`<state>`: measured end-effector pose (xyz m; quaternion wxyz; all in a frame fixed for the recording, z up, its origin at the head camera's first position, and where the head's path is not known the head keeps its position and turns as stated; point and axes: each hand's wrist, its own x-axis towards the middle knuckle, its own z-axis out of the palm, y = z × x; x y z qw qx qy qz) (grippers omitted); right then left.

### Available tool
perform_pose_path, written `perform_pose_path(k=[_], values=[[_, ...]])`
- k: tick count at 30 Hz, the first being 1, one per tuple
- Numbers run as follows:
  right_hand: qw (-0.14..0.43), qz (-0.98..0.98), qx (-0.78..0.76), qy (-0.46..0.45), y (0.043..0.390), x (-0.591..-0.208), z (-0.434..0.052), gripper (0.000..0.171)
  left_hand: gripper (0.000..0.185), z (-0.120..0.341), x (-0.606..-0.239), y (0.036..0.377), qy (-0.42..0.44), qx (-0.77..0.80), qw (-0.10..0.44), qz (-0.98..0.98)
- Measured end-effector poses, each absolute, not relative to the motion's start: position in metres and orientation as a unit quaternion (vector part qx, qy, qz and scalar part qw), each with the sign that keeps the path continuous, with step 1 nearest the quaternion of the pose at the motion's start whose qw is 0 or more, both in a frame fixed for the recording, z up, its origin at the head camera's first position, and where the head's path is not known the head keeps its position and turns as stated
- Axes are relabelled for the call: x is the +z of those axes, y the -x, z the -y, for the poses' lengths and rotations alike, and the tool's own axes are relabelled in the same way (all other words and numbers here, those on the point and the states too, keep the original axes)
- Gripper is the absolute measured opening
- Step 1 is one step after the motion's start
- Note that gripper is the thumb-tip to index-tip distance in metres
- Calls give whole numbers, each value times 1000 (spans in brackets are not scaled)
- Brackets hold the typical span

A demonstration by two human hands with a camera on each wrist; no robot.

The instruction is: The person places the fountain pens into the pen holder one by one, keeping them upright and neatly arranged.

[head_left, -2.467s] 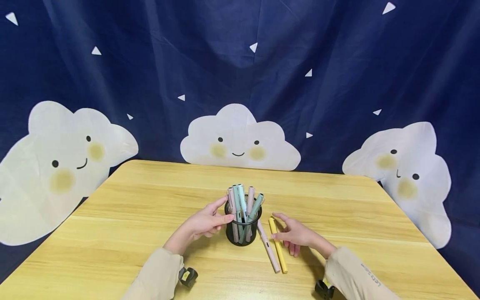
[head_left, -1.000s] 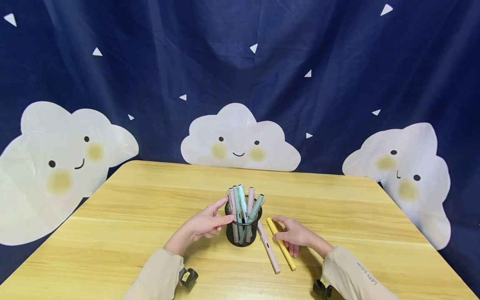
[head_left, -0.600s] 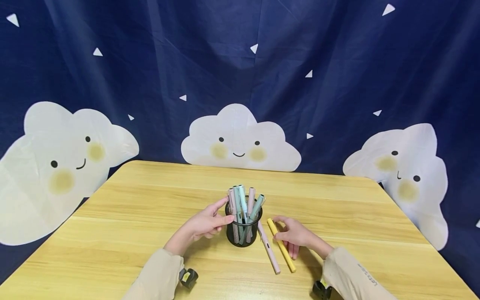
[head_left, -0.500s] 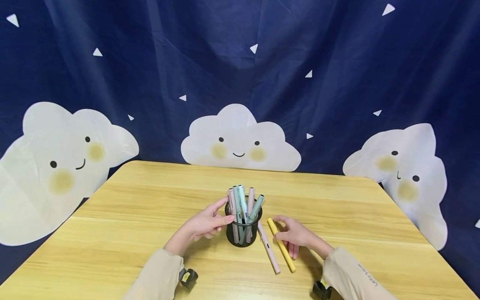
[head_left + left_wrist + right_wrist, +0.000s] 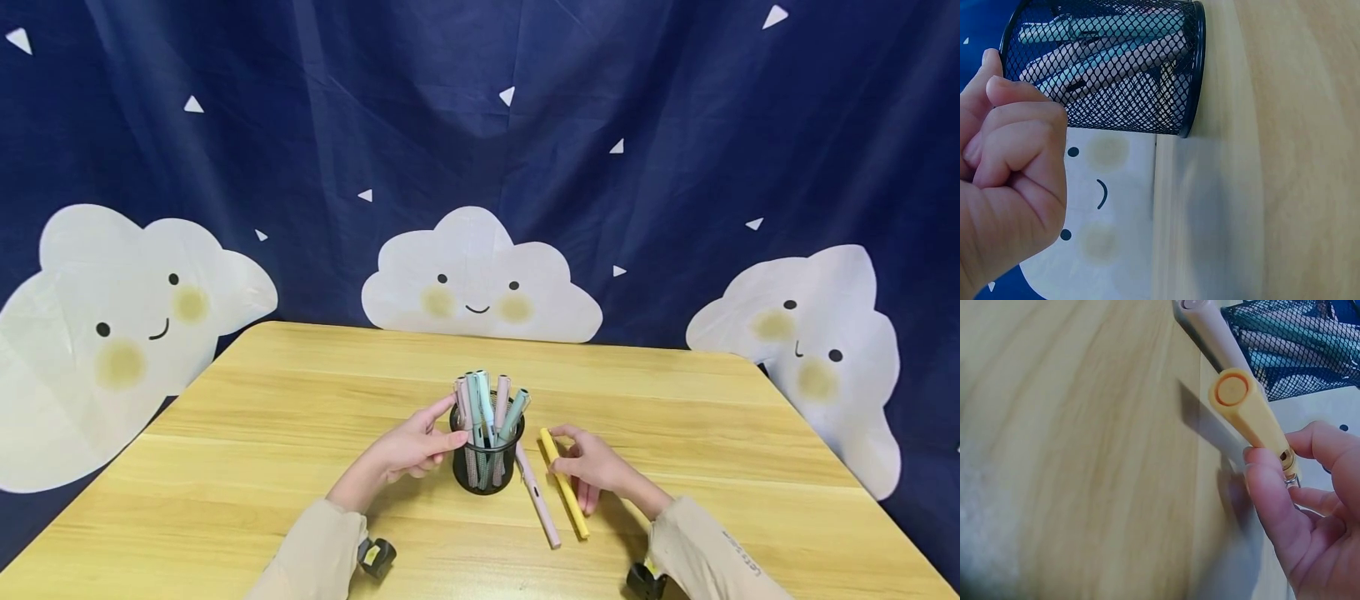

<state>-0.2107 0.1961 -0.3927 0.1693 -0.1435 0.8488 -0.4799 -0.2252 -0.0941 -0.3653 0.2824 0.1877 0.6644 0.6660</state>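
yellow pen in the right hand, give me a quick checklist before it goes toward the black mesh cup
1. Right hand pinches the yellow plastic pen: ok.
2. Pen lifted clear of the wooden table: cannot tell; its far end looks raised in the right wrist view.
3. Left hand touches the black mesh pen cup at the rim: ok.
4. Cup upright: ok.
5. Room among the pastel pens in the cup: cannot tell.
6. Pink pen lies flat beside the cup, apart from the hand: ok.
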Motion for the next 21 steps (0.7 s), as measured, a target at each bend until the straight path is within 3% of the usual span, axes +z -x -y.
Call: perform_pose_path(k=[21], values=[[123,-847,-497,142,213,-387,-199,57,73,95,-367,227,-178,656,274,-680]])
